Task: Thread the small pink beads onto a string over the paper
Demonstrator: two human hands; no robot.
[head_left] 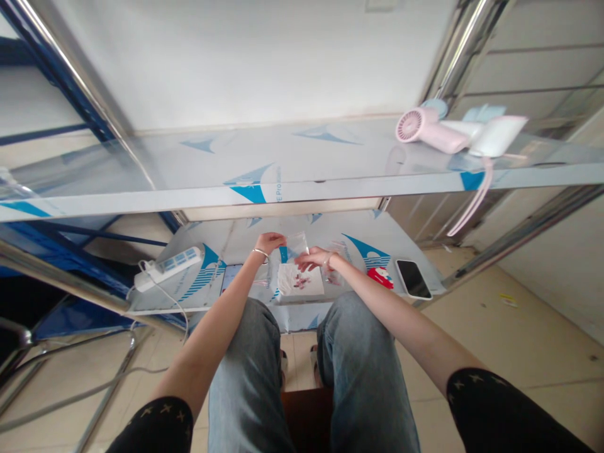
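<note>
My left hand [270, 242] is closed, pinching the edge of a small clear plastic bag [298, 242] held up over the lower shelf. My right hand [313, 258] reaches to the bag's lower edge with its fingers bent together, just above a white sheet [302, 281] that carries several small dark red pieces [301, 281]. More clear bags [334, 272] lie beside my right wrist. Whether the right hand holds a piece is too small to tell.
A lower steel shelf [236, 242] holds a white power strip [168, 267] at left, a red and white object [380, 277] and a dark phone [413, 279] at right. The upper shelf [302, 182] carries a pink hair dryer [431, 131]. My knees sit under the shelf.
</note>
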